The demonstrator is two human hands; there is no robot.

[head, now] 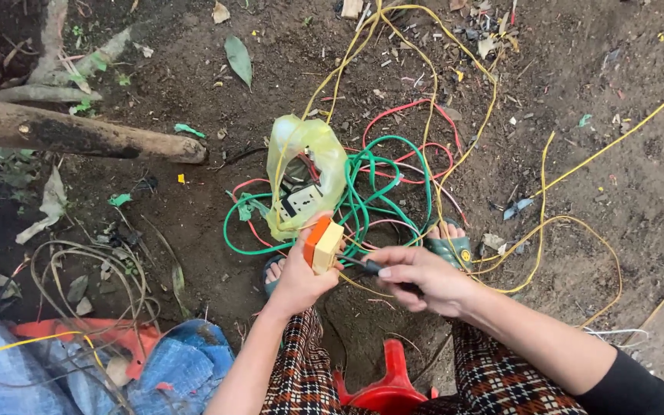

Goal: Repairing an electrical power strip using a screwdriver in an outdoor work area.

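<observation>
1. Small block (323, 243), orange on one face and pale yellow on the other, probably an electrical fitting; the view is too small to say which kind. Held up above the person's knees, over bare soil.
2. Left hand (299, 278): closed around the lower end of the block, thumb up along the orange side.
3. Right hand (418, 277): closed on the dark handle of a screwdriver (364, 265), whose tip touches the yellow face of the block.
4. Risk, as a judgement: the tip points toward the left hand's fingers; a slip off the block would drive it into them.
5. Yellow-green plastic bag (307, 165), just beyond the block, on the ground; a white socket plate (302, 200) shows through it.
6. Green wire (363, 196), red wire (409, 111) and yellow wire (439, 84), in loose tangled coils on the soil around the bag and the feet. Risk: a loop lying by a foot could snag it if the person shifts.
7. Green sandal (450, 244) on the right foot, touching the coils.
8. Red plastic stool (387, 388), under the person, between the checked trouser legs.
9. Log (78, 134), lying well apart at upper left.
10. Blue tarpaulin (24, 376) with dull grey cable (86, 269) coiled on and beside it, lower left.
</observation>
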